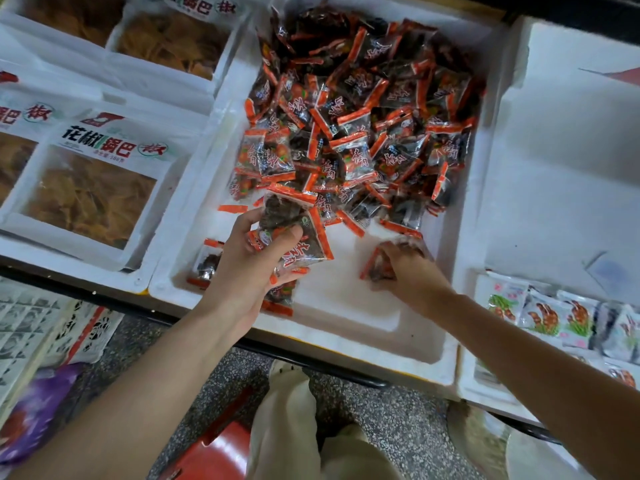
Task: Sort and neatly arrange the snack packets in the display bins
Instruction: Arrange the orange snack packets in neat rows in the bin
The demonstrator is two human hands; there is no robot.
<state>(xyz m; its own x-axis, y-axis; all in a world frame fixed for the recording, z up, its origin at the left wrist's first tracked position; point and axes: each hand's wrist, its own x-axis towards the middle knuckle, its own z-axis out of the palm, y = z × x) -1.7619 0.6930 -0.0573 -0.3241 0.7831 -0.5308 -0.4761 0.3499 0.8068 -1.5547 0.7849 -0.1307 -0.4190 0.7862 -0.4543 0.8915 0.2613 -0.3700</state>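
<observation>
A white foam bin (349,317) holds a loose heap of small dark snack packets with orange-red ends (363,109) across its far half. My left hand (252,258) grips a bunch of several of these packets (294,233) above the bin's near left part. My right hand (405,275) curls over one packet (375,268) on the bin floor, pinching it. A single packet (206,263) lies in the near left corner, and another (280,296) lies partly under my left hand.
Large white bags of golden crisps (93,188) fill the bin to the left. A white foam bin (561,140) on the right holds a row of pale packets with green and orange print (561,317). Below are speckled floor, a red stool (214,452) and my legs.
</observation>
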